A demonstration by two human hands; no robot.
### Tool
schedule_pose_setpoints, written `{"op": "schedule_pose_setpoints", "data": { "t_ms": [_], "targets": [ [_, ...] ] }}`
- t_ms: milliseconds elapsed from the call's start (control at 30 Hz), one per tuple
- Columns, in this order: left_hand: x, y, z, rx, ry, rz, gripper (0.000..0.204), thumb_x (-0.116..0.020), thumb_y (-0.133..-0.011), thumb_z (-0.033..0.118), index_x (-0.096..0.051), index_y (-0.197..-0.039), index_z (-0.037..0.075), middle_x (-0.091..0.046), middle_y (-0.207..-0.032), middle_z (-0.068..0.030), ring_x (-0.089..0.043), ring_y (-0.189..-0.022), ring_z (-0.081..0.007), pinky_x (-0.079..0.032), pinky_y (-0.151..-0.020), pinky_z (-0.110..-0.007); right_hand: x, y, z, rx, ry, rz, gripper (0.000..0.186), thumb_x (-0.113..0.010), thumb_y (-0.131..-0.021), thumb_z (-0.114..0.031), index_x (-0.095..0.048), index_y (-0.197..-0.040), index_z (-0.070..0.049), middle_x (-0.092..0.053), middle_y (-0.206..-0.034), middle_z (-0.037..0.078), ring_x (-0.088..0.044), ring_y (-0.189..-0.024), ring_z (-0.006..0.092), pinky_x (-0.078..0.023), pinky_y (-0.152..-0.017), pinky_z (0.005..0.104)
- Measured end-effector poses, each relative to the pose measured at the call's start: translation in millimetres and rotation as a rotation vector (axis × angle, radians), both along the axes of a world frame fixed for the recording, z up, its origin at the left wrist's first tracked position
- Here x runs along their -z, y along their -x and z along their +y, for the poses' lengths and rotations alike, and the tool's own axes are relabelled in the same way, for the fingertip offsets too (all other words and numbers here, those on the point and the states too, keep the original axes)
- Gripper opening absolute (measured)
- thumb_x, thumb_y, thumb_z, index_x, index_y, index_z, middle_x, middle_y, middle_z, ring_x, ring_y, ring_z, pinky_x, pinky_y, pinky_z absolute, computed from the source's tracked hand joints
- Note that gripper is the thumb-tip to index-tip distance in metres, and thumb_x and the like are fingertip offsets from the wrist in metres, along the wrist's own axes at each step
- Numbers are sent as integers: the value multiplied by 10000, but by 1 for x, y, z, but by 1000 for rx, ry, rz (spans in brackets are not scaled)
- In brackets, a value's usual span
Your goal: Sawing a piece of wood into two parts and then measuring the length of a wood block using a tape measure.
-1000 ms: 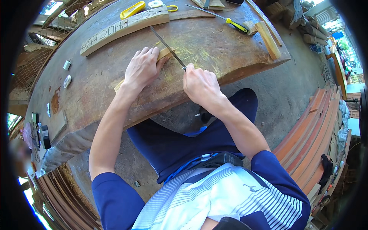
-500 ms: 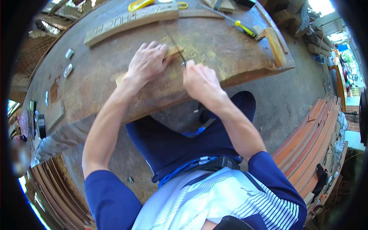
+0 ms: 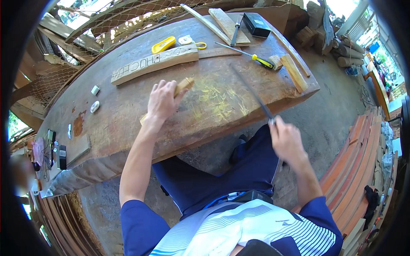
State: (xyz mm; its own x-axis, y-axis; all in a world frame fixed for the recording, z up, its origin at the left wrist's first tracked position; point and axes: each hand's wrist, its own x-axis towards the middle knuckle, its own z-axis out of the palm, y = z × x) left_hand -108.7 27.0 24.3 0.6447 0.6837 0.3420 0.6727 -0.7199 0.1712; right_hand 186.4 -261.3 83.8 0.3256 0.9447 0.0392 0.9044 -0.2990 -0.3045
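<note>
My left hand is closed around a short wooden piece, pressing it against the worn wooden workbench. One end of the wood sticks out past my fingers; a bit of the other end shows beside my wrist. In my right hand is a long, thin, dark file, gripped at its near end. Its blade slants up and left over the bench's front edge, apart from the wood. My fist hides most of its handle. Yellowish wood dust lies scattered between my hands.
Behind my hands lies a carved wooden bar, near a yellow tool and a tape measure. A yellow-black screwdriver, wood blocks and a black box sit at the right. Reddish planks are stacked on the floor.
My right hand has drawn the file away from the wood, rightward and toward me. My left hand still holds the wood. The view has shifted, showing more of the bench's far side.
</note>
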Motion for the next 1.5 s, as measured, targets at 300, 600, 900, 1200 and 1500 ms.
{"op": "schedule_pose_setpoints", "data": {
  "t_ms": [300, 600, 900, 1200, 1500],
  "targets": [
    [-31, 46, -25, -70, 574, -768, 416, -521, -1120, 468, -587, -1330, 115, -741, -872, -91, -604, -580, -127, -532, -558, -295, 30, -120, 151, -232, -38, -328, 213, -628, -975, -226, -630, -1094, -49, -749, -950, 240, -728, -938, 447, -555, -830, 581],
    [-36, 31, -60, 15, 286, -527, 418, -658, -1052, 420, -628, -1368, 148, -717, -942, -78, -666, -738, -180, -557, -695, -357, 45, -122, 175, -616, -509, -405, 516, -739, -953, -368, -625, -1369, -86, -628, -1438, 143, -568, -1384, 365, -427, -1198, 483],
    [-8, 24, -68, 151, -295, -200, 532, -917, -768, 402, -685, -1182, 162, -700, -1051, 2, -677, -949, -207, -541, -870, -389, 39, -110, 119, -988, -657, -346, 480, -734, -934, -259, -598, -1372, -118, -561, -1549, 132, -491, -1487, 337, -330, -1274, 531],
    [12, 21, -58, 81, -92, -114, 484, -824, -842, 503, -709, -1150, 147, -699, -1070, -22, -636, -1063, -248, -512, -956, -408, 22, -136, 173, -561, -871, -391, 352, -674, -951, -140, -643, -1295, -72, -654, -1427, 121, -565, -1399, 340, -403, -1192, 487],
    [16, 15, -58, 69, 5, -203, 473, -814, -865, 491, -760, -1126, 100, -736, -1121, -78, -644, -1137, -310, -492, -1037, -439, 62, -207, 224, -366, -741, -460, 287, -654, -983, -199, -699, -1235, -70, -684, -1388, 124, -575, -1380, 331, -415, -1177, 478]
  ]
}}
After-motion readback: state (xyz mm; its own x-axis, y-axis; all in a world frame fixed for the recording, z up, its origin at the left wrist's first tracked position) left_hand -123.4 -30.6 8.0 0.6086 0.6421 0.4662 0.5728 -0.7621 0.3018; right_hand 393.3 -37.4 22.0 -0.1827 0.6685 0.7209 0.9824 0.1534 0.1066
